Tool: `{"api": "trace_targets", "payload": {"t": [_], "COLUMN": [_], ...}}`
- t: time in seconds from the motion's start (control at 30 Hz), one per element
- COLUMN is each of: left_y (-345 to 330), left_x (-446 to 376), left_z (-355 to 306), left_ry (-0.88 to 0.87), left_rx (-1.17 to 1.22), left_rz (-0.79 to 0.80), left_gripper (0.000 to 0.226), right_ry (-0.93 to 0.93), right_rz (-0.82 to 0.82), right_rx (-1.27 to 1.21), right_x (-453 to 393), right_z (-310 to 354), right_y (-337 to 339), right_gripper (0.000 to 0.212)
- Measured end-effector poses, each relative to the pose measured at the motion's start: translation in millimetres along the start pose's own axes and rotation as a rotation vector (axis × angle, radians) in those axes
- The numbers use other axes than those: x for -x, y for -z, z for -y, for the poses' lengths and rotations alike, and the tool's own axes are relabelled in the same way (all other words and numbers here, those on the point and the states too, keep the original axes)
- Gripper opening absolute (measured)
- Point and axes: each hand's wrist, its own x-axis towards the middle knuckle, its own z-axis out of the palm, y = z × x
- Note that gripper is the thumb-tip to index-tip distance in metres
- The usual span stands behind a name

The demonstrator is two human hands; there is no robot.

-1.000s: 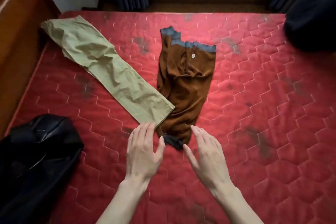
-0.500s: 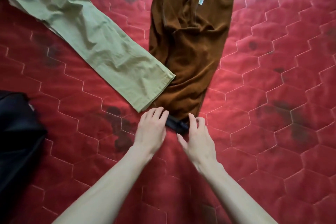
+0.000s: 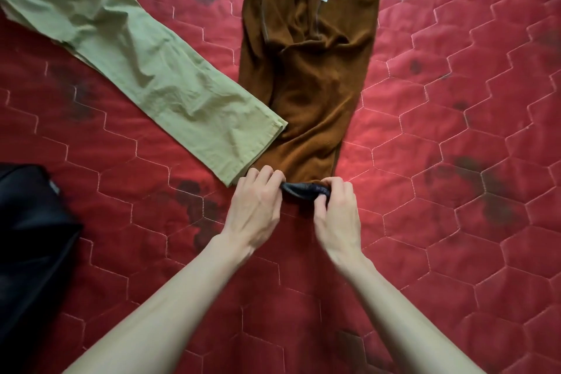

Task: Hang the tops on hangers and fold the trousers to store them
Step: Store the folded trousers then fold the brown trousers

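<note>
Brown trousers (image 3: 312, 70) lie lengthwise on the red quilted mattress (image 3: 455, 222), grey waistband at twelve o'clock, dark cuff (image 3: 303, 190) nearest me. My left hand (image 3: 256, 209) and right hand (image 3: 337, 215) each pinch that cuff with curled fingers. Green trousers (image 3: 145, 70) run toward ten o'clock, their hem overlapping the brown pair. Black bag (image 3: 27, 237) sits at nine o'clock.

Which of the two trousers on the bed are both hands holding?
The brown trousers: left hand and right hand pinch their dark cuff. The green trousers lie untouched.
</note>
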Motion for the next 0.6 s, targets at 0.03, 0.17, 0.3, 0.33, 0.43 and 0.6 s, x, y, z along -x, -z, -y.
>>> {"api": "trace_targets", "payload": {"t": [0.03, 0.17, 0.3, 0.33, 0.43, 0.6], "left_y": [6.3, 39.1, 95.2, 112.3, 163.0, 237.6], "left_x": [1.0, 6.5, 6.5, 5.4, 2.4, 9.1], "left_z": [-5.5, -35.4, -79.7, -93.8, -136.7, -200.1], "left_ry": [-0.028, -0.058, -0.015, -0.024, -0.015, 0.037], "left_rx": [0.025, 0.139, 0.138, 0.158, 0.219, 0.418], "left_rz": [-0.012, -0.032, -0.137, -0.159, -0.122, -0.011], "left_gripper": [0.009, 0.013, 0.012, 0.012, 0.014, 0.016], "right_ry": [-0.006, 0.024, 0.066, 0.066, 0.065, 0.086], "right_rz": [-0.029, -0.093, -0.154, -0.166, -0.169, -0.055], "right_rx": [-0.053, -0.12, -0.212, -0.243, -0.345, -0.353], "right_x": [2.4, 17.8, 34.1, 38.6, 57.8, 96.2], "right_z": [2.4, 15.3, 43.2, 51.7, 77.2, 115.3], "right_y": [4.5, 37.0, 92.5, 109.2, 164.0, 254.4], "right_gripper": [0.024, 0.021, 0.022, 0.022, 0.024, 0.035]}}
